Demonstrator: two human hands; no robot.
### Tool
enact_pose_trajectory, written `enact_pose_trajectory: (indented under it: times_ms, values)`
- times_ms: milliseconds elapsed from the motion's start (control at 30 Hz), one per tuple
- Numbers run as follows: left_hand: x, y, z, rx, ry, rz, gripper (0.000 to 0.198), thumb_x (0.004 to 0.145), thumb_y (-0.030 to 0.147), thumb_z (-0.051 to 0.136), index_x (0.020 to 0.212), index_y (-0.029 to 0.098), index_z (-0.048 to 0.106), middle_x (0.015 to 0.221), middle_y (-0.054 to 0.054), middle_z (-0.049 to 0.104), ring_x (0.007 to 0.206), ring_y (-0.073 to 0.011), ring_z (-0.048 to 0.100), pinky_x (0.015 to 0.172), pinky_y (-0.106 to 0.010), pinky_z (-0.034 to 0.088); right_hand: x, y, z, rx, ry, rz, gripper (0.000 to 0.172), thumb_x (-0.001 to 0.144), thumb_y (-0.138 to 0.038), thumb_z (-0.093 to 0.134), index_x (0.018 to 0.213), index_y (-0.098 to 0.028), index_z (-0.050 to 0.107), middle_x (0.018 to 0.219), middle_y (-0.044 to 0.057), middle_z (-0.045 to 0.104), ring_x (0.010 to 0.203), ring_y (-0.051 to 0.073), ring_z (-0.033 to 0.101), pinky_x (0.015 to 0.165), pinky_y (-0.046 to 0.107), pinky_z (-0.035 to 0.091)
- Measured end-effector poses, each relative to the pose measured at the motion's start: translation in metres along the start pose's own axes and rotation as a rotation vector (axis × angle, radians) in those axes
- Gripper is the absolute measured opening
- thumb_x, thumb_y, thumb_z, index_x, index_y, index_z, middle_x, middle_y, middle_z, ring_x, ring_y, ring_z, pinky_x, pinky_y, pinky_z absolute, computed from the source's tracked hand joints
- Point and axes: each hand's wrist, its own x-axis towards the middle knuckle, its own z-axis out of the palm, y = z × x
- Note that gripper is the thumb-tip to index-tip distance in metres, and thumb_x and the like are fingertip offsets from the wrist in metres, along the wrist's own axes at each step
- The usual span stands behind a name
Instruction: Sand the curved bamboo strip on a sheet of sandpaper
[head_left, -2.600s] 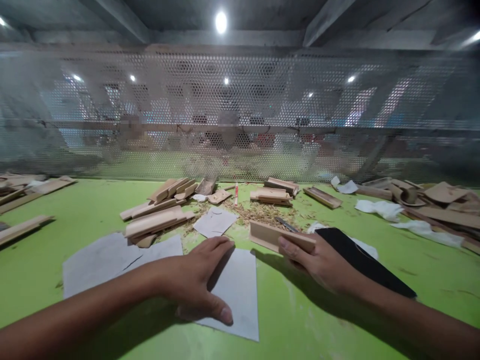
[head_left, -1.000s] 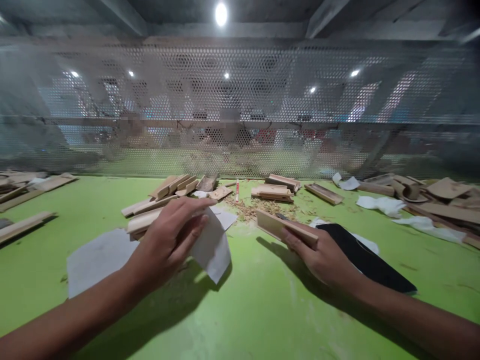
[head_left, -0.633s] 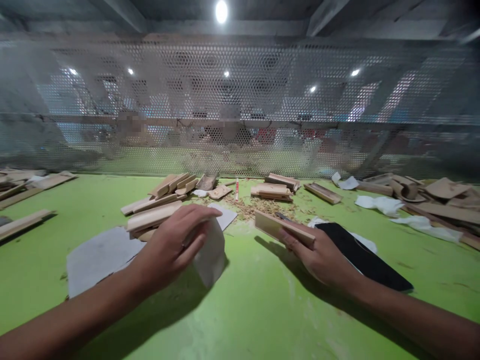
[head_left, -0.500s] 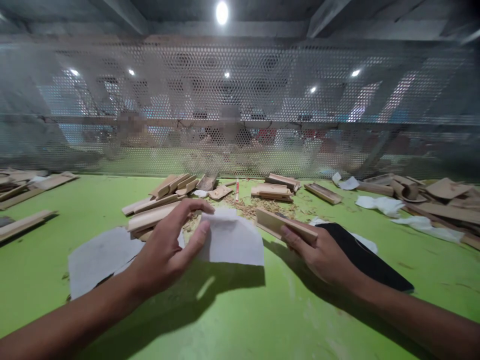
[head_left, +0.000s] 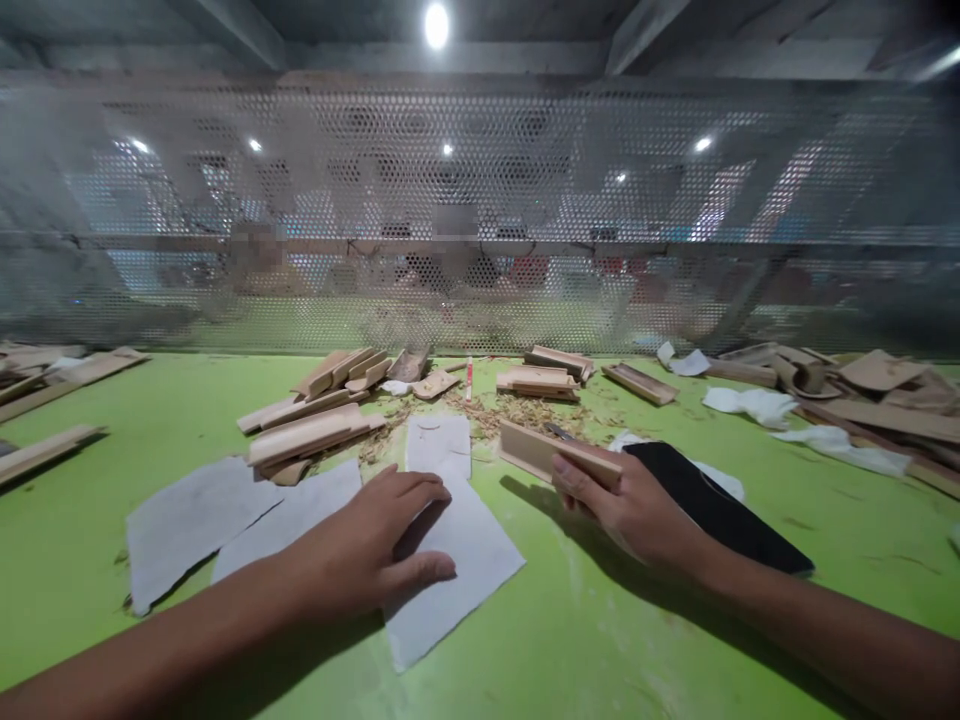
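My left hand (head_left: pixel 390 545) rests on or just over a sheet of white paper (head_left: pixel 465 585) on the green table, its thumb apart from the fingers and nothing gripped. A smaller piece of white paper (head_left: pixel 439 445) lies partly beyond that sheet. More white paper (head_left: pixel 199 515) spreads to the left, partly beneath my forearm. My right hand (head_left: pixel 622 510) pinches the near end of a pale, flat-sided wooden strip (head_left: pixel 532 450), raised a little above the table. Beside that hand lies a flat black pad (head_left: pixel 720 510), partly covered by it.
Curved wooden pieces (head_left: pixel 311 435) are piled left of centre, with more (head_left: pixel 540 380) at the back. Wood shavings (head_left: pixel 517 410) litter the middle. A red-and-white stick (head_left: pixel 469 378) stands out near the back. Wood scraps (head_left: pixel 885 410) and white tissue (head_left: pixel 750 403) lie right. A perforated screen (head_left: pixel 450 200) closes the far side.
The white sheet that was lifted beside my left hand now lies flat on the table. My left hand has come lower and nearer. My right hand still holds the strip.
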Motion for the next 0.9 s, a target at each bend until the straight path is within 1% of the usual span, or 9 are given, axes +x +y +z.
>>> enact_pose_trajectory:
  times_ms: [67, 133, 233, 300, 367, 533, 733, 800, 900]
  values:
    - [-0.001, 0.002, -0.001, -0.029, -0.055, 0.067, 0.056, 0.1, 0.054, 0.061, 0.146, 0.024, 0.053, 0.155, -0.013, 0.051, 0.143, -0.0367, 0.044, 0.121, -0.056, 0.03, -0.001, -0.002, 0.0, -0.031, -0.044, -0.035, 0.047, 0.102, -0.054, 0.052, 0.069, -0.023, 0.064, 0.063, 0.002, 0.059, 0.056, 0.017, 0.05, 0.055, 0.032, 0.044]
    - [-0.002, 0.004, -0.001, -0.089, -0.107, 0.141, 0.049, 0.103, 0.047, 0.06, 0.146, 0.025, 0.056, 0.158, -0.011, 0.049, 0.147, -0.034, 0.041, 0.123, -0.054, 0.027, -0.001, -0.002, 0.0, -0.055, -0.069, -0.051, 0.045, 0.101, -0.053, 0.053, 0.071, -0.023, 0.067, 0.064, 0.003, 0.062, 0.058, 0.018, 0.054, 0.057, 0.033, 0.048]
    - [-0.005, 0.008, 0.004, -0.17, -0.096, 0.163, 0.035, 0.104, 0.031, 0.054, 0.138, 0.028, 0.063, 0.157, -0.008, 0.051, 0.144, -0.0299, 0.046, 0.12, -0.047, 0.036, 0.0, 0.001, -0.001, -0.111, -0.063, -0.11, 0.036, 0.1, -0.05, 0.055, 0.103, -0.022, 0.078, 0.086, 0.009, 0.076, 0.083, 0.028, 0.069, 0.075, 0.04, 0.058]
    - [-0.006, 0.006, 0.009, -0.184, 0.004, 0.116, 0.038, 0.101, 0.025, 0.053, 0.138, 0.029, 0.062, 0.155, -0.007, 0.053, 0.141, -0.0297, 0.049, 0.116, -0.046, 0.042, 0.001, 0.004, -0.002, -0.143, -0.064, -0.163, 0.038, 0.1, -0.047, 0.056, 0.121, -0.023, 0.077, 0.11, 0.011, 0.079, 0.108, 0.033, 0.07, 0.093, 0.045, 0.058]
    - [-0.006, 0.002, 0.012, -0.194, 0.046, 0.077, 0.04, 0.099, 0.024, 0.053, 0.137, 0.029, 0.062, 0.154, -0.007, 0.055, 0.14, -0.0308, 0.051, 0.114, -0.046, 0.044, 0.002, 0.006, -0.003, -0.165, -0.102, -0.201, 0.039, 0.1, -0.044, 0.057, 0.129, -0.025, 0.075, 0.127, 0.01, 0.076, 0.118, 0.033, 0.069, 0.1, 0.045, 0.056]
    - [0.0, -0.003, 0.006, -0.21, -0.053, 0.07, 0.033, 0.099, 0.033, 0.061, 0.131, 0.025, 0.064, 0.15, -0.009, 0.056, 0.135, -0.032, 0.054, 0.111, -0.042, 0.044, 0.002, 0.007, -0.003, -0.214, -0.252, -0.257, 0.04, 0.104, -0.043, 0.051, 0.136, -0.027, 0.07, 0.128, 0.007, 0.076, 0.107, 0.028, 0.074, 0.087, 0.035, 0.058]
    - [0.003, 0.007, 0.006, -0.177, -0.005, 0.01, 0.035, 0.094, 0.043, 0.069, 0.12, 0.022, 0.062, 0.119, -0.008, 0.066, 0.105, -0.0287, 0.062, 0.092, -0.04, 0.052, 0.003, 0.016, -0.002, -0.237, -0.377, -0.384, 0.041, 0.106, -0.043, 0.05, 0.139, -0.027, 0.067, 0.109, 0.006, 0.081, 0.083, 0.021, 0.075, 0.072, 0.027, 0.055]
    - [0.002, 0.008, 0.009, -0.163, 0.016, 0.012, 0.045, 0.093, 0.049, 0.071, 0.126, 0.021, 0.059, 0.126, -0.01, 0.063, 0.111, -0.0303, 0.06, 0.097, -0.043, 0.051, 0.004, 0.019, -0.002, -0.262, -0.404, -0.409, 0.041, 0.105, -0.041, 0.051, 0.14, -0.028, 0.067, 0.107, 0.006, 0.082, 0.082, 0.02, 0.075, 0.072, 0.028, 0.055]
    - [0.001, 0.008, 0.014, -0.112, 0.035, 0.008, 0.073, 0.092, 0.062, 0.067, 0.148, 0.02, 0.048, 0.151, -0.015, 0.05, 0.135, -0.0366, 0.048, 0.113, -0.051, 0.041, 0.004, 0.02, -0.003, -0.28, -0.433, -0.416, 0.04, 0.104, -0.036, 0.051, 0.14, -0.029, 0.067, 0.113, 0.007, 0.081, 0.088, 0.022, 0.076, 0.077, 0.029, 0.055]
